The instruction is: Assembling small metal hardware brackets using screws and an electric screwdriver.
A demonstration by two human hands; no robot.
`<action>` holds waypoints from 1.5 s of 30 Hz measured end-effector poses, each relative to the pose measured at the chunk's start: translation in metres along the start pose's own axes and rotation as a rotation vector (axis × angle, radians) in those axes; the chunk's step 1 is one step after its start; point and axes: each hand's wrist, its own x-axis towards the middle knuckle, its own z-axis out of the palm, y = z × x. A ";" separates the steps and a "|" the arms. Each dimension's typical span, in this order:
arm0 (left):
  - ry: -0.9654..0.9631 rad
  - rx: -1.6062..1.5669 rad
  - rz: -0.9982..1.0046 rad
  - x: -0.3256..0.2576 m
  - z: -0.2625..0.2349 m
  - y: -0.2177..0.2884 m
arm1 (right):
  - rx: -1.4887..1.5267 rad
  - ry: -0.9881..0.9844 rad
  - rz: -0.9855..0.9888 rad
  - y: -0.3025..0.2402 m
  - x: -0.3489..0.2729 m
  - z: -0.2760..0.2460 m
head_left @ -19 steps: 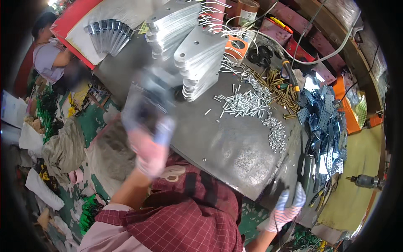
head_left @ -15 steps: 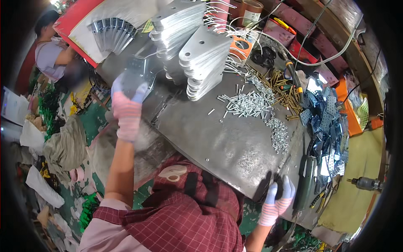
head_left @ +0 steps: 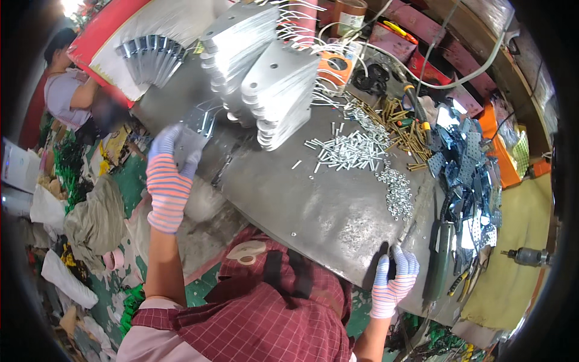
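L hand [head_left: 170, 175], striped glove, fingers closed on a small metal bracket [head_left: 192, 142] w/ holes, held at the left edge of the steel worktable [head_left: 313, 199]. R hand [head_left: 395, 274], same kind of glove, grips the table's near edge, fingers curled over the rim, nothing else in it.

Just past the bracket: 2 tall stacks of flat steel plates [head_left: 265, 72], rounded ends, hole in each; plate count too many to tell. Further left-back, 1 fanned row of bent plates [head_left: 151, 57], approx 8, on a white sheet.

Table centre: 1 pile of short silver pins [head_left: 353, 151], 1 heap of small nuts [head_left: 398, 190], 1 scatter of brass-coloured rods [head_left: 404, 130] behind. R side: heap of perforated dark brackets [head_left: 467, 175]. 1 power drill [head_left: 531, 256] far right. 1 other person [head_left: 69, 90] at upper left.
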 end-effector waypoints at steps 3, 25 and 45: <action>0.215 -0.232 0.159 0.036 -0.025 0.101 | 0.024 -0.074 -0.007 -0.008 0.009 -0.011; -1.024 -1.961 -0.636 -0.053 0.013 0.172 | -0.483 0.196 0.213 0.155 0.055 -0.080; -0.951 -1.866 -0.860 -0.061 0.032 0.167 | 0.215 -0.312 0.201 0.002 0.021 -0.030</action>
